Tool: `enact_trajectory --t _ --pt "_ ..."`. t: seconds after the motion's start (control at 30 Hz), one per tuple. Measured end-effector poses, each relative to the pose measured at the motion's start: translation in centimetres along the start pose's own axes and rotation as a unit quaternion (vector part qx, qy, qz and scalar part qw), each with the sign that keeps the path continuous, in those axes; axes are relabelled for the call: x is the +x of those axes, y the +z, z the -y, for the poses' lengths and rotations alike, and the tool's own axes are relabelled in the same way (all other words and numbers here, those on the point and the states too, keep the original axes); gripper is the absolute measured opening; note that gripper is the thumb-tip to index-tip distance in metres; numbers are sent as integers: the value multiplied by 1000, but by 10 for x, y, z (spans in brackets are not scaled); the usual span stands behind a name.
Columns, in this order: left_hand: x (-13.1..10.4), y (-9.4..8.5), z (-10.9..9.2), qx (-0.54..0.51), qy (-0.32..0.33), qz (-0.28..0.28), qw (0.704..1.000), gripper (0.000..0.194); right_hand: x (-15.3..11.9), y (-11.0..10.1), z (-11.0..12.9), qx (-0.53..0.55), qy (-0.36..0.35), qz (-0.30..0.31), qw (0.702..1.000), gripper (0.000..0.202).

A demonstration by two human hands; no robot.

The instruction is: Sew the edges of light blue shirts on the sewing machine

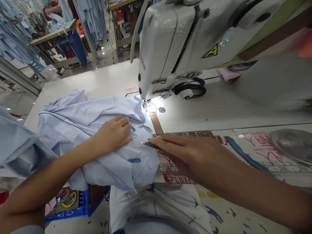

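Observation:
Light blue shirt fabric (pixel 73 126) lies bunched on the sewing table, its right end beside the needle area. My left hand (pixel 113 133) rests on the fabric with its fingers curled closed, gripping a fold. A small dark blue strip (pixel 133 127) shows by its fingertips, and another lies lower on the cloth. Over the fabric's right edge, my right hand (pixel 181 149) is closed around thread snips (pixel 149 145). Their thin metal tip points left toward my left hand; the rest is hidden in the palm.
The white sewing machine (pixel 165 48) stands above the table (pixel 234 110), its lamp lit. A round metal dish (pixel 292 144) and a blue strip (pixel 243 154) sit at the right. Below left is a blue basket (pixel 84 203) holding scissors (pixel 69 199). A person works farther back.

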State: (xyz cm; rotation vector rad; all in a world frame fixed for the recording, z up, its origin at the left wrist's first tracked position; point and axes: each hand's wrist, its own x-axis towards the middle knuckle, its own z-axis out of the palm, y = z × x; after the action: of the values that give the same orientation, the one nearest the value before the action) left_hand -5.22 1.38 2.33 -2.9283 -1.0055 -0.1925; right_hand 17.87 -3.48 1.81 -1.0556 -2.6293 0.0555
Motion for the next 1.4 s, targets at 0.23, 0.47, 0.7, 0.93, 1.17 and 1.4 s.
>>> enact_trajectory --t 0.23,0.47,0.7,0.93,1.17,1.4 --pt "-8 13 -6 7 -30 -48 998 21 37 7 -21 9 30 48 998 29" --pt "-6 11 -4 42 29 -8 999 22 49 10 -18 -22 9 113 993 32" --pt "1 32 -1 -238 -215 -186 929 8 48 11 -23 19 27 121 992 29" --pt "0 31 -2 -334 -292 -182 878 8 54 9 -27 126 35 114 985 21" --pt "0 34 -1 -328 -312 -168 876 10 60 12 -24 118 40 143 982 18" --pt "0 34 -1 -332 -319 -164 872 10 61 12 -24 106 33 141 984 20"
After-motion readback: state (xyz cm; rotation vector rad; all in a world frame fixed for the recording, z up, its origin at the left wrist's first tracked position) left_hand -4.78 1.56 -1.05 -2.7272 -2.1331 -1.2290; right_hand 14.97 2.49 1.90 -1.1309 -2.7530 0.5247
